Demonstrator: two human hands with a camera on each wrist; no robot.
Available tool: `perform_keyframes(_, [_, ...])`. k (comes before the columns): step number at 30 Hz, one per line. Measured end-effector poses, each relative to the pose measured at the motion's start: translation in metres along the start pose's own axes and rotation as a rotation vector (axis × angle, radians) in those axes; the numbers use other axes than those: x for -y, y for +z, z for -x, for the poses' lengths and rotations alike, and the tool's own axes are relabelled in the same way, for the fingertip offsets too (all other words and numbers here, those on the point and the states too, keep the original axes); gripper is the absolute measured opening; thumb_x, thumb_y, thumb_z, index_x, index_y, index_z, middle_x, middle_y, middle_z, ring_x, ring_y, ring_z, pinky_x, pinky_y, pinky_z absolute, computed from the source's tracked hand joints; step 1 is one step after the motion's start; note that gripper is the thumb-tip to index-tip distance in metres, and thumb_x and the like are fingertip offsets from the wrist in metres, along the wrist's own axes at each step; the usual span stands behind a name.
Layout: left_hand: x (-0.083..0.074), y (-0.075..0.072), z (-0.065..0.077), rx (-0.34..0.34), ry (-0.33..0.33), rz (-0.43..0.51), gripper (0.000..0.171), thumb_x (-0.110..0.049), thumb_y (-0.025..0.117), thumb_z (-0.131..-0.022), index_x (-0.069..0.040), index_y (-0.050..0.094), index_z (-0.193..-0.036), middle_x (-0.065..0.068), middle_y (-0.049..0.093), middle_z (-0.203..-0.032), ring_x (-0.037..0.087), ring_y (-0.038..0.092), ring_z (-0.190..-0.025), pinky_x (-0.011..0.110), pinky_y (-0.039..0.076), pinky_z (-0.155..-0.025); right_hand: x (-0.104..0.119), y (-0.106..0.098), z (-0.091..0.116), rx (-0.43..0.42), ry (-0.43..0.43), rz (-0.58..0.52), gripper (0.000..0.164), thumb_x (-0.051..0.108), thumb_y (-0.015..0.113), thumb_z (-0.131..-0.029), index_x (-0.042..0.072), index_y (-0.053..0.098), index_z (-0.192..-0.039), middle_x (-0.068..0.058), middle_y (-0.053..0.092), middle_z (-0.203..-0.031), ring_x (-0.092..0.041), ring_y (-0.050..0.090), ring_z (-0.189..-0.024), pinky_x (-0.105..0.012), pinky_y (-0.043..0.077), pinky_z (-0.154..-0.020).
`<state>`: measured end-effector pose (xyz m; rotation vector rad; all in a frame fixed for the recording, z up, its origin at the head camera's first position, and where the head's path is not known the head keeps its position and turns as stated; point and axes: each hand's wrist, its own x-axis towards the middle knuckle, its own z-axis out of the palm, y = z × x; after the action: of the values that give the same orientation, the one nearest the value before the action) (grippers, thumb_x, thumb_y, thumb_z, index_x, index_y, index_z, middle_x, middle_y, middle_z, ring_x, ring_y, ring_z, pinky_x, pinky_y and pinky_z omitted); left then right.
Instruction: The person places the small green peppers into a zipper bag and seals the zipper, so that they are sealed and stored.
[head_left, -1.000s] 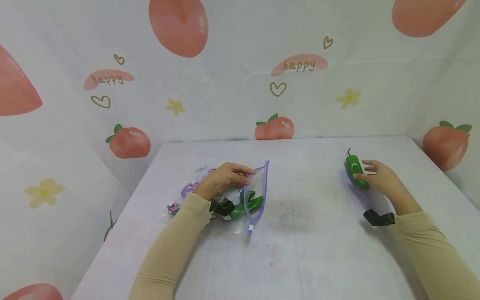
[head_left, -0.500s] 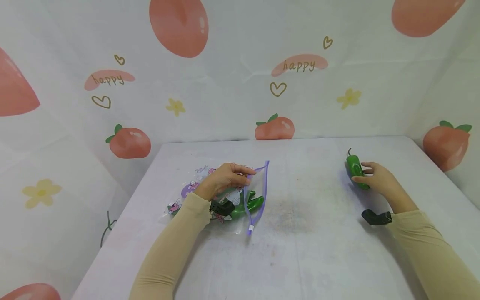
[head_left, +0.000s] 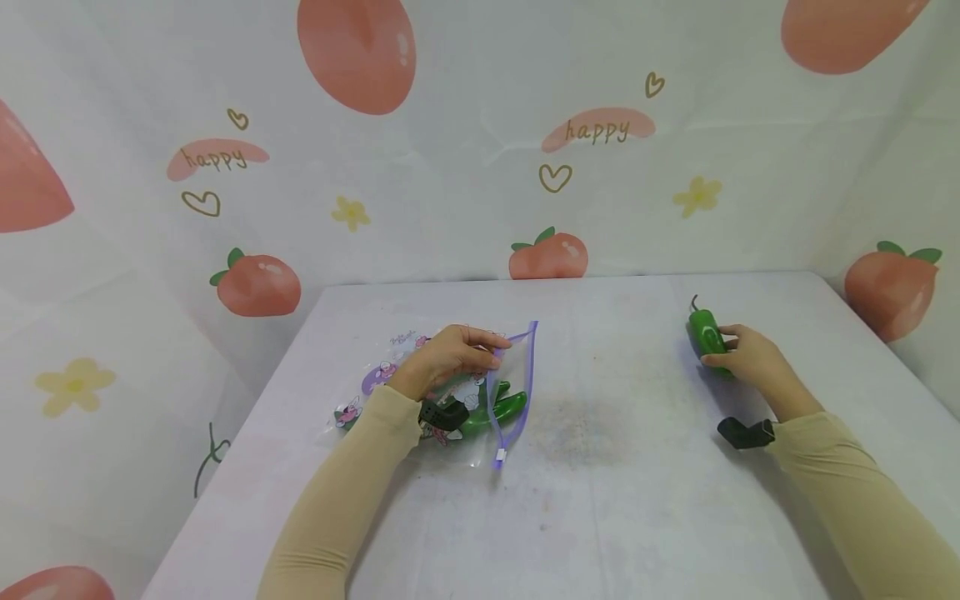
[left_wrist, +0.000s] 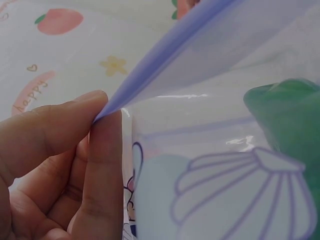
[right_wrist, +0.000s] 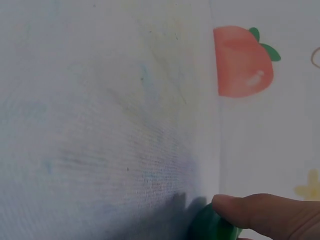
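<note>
My left hand (head_left: 452, 358) pinches the purple zip edge of a clear printed zip bag (head_left: 517, 433) between thumb and fingers. The mouth of the bag gapes to the right, its white slider (head_left: 501, 456) at the near end. Inside lie green peppers (head_left: 510, 407), partly hidden by my hand and the print; the left wrist view shows one as a blurred green shape (left_wrist: 292, 117). Over at the right, my right hand (head_left: 757, 364) grips a green chili pepper (head_left: 707, 332) with a thin dark stem. Only its end (right_wrist: 212, 225) shows under the thumb in the right wrist view.
Both things are on a white cloth-covered table (head_left: 600, 517) with a smudged patch near the middle. A white curtain (head_left: 465, 167) printed with peaches stands behind and at the sides. A thin green tie (head_left: 212, 454) hangs by the left edge.
My right hand has moved left and closed its thumb and fingers on the chili pepper, which has shifted slightly left. The left hand and bag stay still.
</note>
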<state>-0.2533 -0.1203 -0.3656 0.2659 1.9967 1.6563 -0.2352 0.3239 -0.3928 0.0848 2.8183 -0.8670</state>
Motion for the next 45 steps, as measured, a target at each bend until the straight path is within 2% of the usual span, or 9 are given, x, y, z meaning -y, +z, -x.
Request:
perform_keyframes(11, [-0.0008,-0.0009,0.0004,0.014,0.007,0.000,0.043,0.003,0.066,-0.087,0.012,0.055,-0.128,0.000,0.060,-0.083,0.012,0.050,-0.064,0.023,0.045,-0.061,0.0037,-0.0031,0.0006,0.037,0.078,-0.001,0.070,0.021,0.061,-0.092,-0.018,0.028,-0.139,-0.044,0.035,-0.135,-0.053,0.044,-0.118,-0.060,0.041,-0.096])
perform_keyframes(17, [-0.0001,-0.0005,0.0005,0.011,0.009,0.000,0.041,0.004,0.066,-0.087,0.010,0.057,-0.127,0.000,0.061,-0.083,0.011,0.051,-0.065,0.023,0.045,-0.061,0.0025,-0.0033,0.0006,0.053,0.093,-0.026,0.066,0.022,0.060,-0.093,-0.016,0.032,-0.139,-0.041,0.035,-0.137,-0.052,0.042,-0.121,-0.061,0.038,-0.099])
perform_keyframes(25, [0.0000,-0.0021,0.0015,0.021,0.023,-0.007,0.040,0.002,0.067,-0.087,0.008,0.060,-0.125,0.001,0.061,-0.084,0.012,0.051,-0.066,0.022,0.046,-0.062,0.0029,-0.0038,0.0038,0.003,0.052,-0.015,0.059,0.022,0.061,-0.093,-0.015,0.042,-0.135,-0.041,0.041,-0.133,-0.049,0.046,-0.113,-0.062,0.038,-0.094])
perform_keyframes(35, [0.0009,-0.0028,0.0010,0.024,0.019,-0.007,0.042,0.003,0.066,-0.087,0.009,0.057,-0.127,-0.001,0.061,-0.084,0.011,0.050,-0.065,0.022,0.045,-0.061,0.0055,-0.0008,0.0068,-0.016,0.034,-0.041,0.056,0.019,0.061,-0.093,-0.014,0.043,-0.135,-0.039,0.041,-0.134,-0.051,0.042,-0.118,-0.063,0.038,-0.096])
perform_keyframes(45, [0.0015,-0.0032,0.0008,0.033,0.040,-0.012,0.042,0.003,0.066,-0.087,0.011,0.057,-0.127,-0.001,0.061,-0.082,0.012,0.051,-0.065,0.023,0.045,-0.062,0.0077,0.0001,0.0073,-0.022,-0.032,-0.025,0.053,0.017,0.061,-0.094,-0.014,0.046,-0.133,-0.039,0.044,-0.133,-0.055,0.039,-0.122,-0.065,0.035,-0.096])
